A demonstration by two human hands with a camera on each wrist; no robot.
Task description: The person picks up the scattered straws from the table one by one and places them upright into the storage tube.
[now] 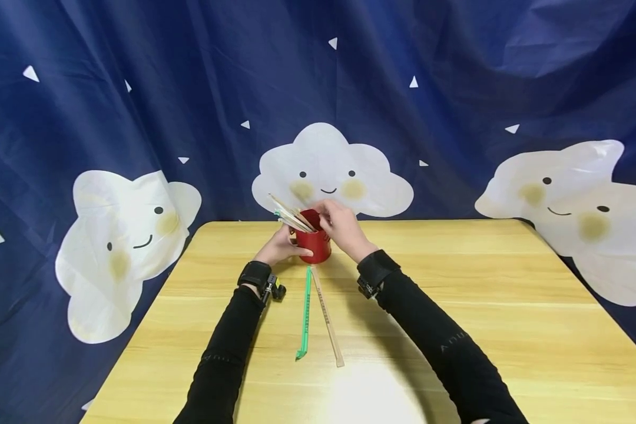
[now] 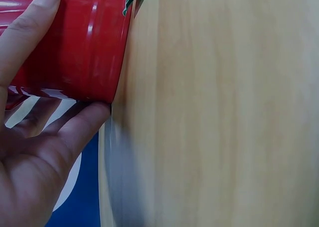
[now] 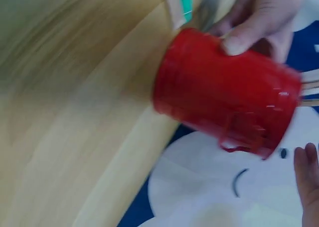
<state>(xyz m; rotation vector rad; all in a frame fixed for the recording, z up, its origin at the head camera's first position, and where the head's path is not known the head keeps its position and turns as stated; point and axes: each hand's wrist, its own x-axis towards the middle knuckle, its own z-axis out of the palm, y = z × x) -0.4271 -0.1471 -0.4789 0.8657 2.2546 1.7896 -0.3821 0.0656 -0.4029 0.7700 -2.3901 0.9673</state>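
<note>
A red bucket (image 1: 314, 246) with small loop handles is at the table's far side. My left hand (image 1: 280, 246) grips it from the left, thumb across the front and fingers round behind. Several thin wrapped straws (image 1: 291, 219) stick out of its mouth, leaning left. Over the right part of the rim is my right hand (image 1: 344, 228), its fingers bent downward in the head view. The right wrist view has those fingertips a little apart from the bucket, with nothing seen between them. Below the bucket, a green wrapped straw (image 1: 306, 312) and a beige wrapped straw (image 1: 327, 318) lie on the tabletop.
The light wooden table (image 1: 509, 294) ends just behind the bucket. A dark blue curtain (image 1: 350, 70) with white smiling clouds hangs beyond that edge. Both forearms, in black sleeves with wrist cameras, reach across the table on either side of the two straws.
</note>
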